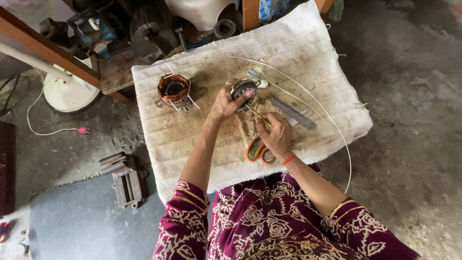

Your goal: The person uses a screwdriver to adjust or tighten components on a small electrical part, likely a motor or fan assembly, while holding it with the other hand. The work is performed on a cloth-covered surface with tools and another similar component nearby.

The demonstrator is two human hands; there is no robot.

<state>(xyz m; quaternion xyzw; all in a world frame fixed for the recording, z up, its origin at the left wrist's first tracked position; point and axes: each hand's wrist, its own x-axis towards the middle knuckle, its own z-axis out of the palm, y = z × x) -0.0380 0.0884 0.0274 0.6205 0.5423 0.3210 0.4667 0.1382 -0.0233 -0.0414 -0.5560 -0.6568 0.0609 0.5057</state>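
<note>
Two hands at work: my left hand (224, 103) grips the motor stator (242, 89) to steady it, while my right hand (275, 135) pinches a thin yellow tool (259, 116), tip angled toward its slots.

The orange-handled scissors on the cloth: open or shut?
Cannot tell. The right hand covers the blades of the scissors; only the two orange handle loops show, lying close together on the white cloth.

Blue-white packet (272, 8) at top edge

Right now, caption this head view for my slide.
Left hand steadies a motor stator on a stained cloth; right hand works a thin tool into it.
</note>
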